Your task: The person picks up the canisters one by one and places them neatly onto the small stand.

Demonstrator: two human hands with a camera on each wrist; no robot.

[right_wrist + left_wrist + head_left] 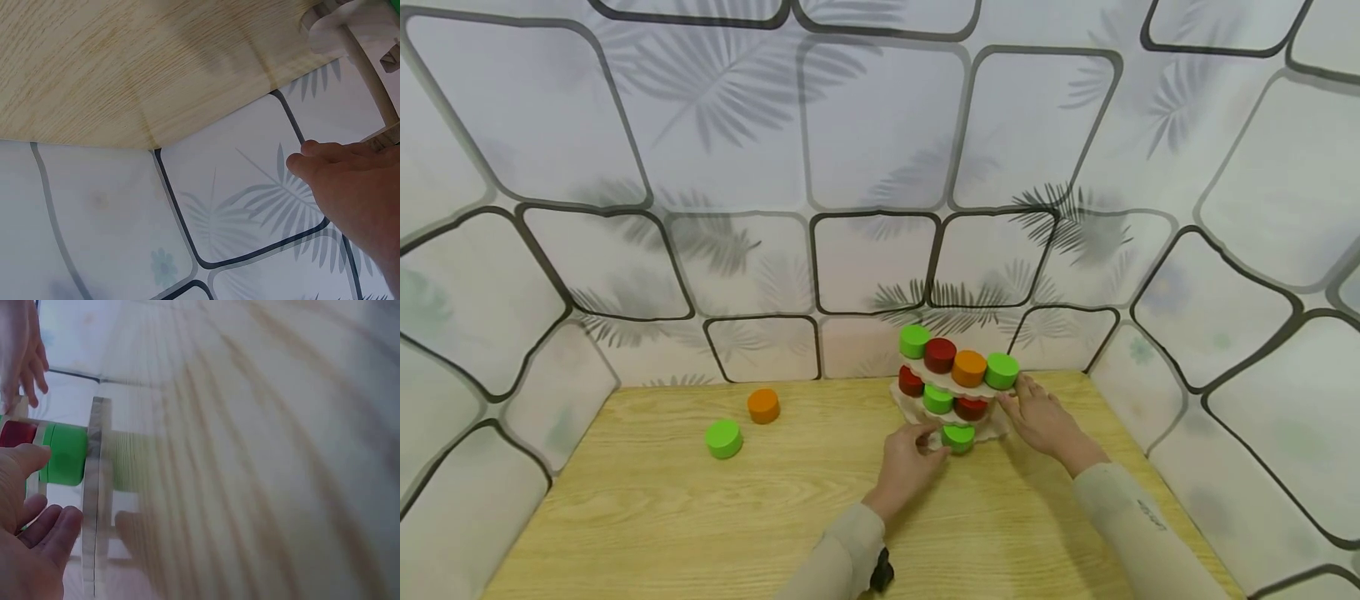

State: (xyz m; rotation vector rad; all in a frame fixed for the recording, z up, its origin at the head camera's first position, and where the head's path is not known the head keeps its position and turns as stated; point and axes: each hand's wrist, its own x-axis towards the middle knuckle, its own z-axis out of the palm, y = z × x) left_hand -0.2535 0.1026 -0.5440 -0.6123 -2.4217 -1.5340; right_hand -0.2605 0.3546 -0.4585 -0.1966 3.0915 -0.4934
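A tiered stand (917,408) of pale scalloped boards carries several red, green and orange round blocks. On its bottom board sits a green block (958,438). My left hand (907,463) is right beside this block, its thumb at the block's edge. In the left wrist view, the other fingers lie apart from the green block (66,454), loosely bent. At the right end of the top board, my right hand (1047,422) holds the edge, beside another green block (1002,371). The right wrist view shows that hand (353,181) against the wooden board, with its thumb hidden.
An orange block (763,406) and a green block (724,438) lie apart on the left of the wooden table (700,525). Patterned white cloth walls (745,275) enclose the table at the back and both sides. The stand is near the back wall.
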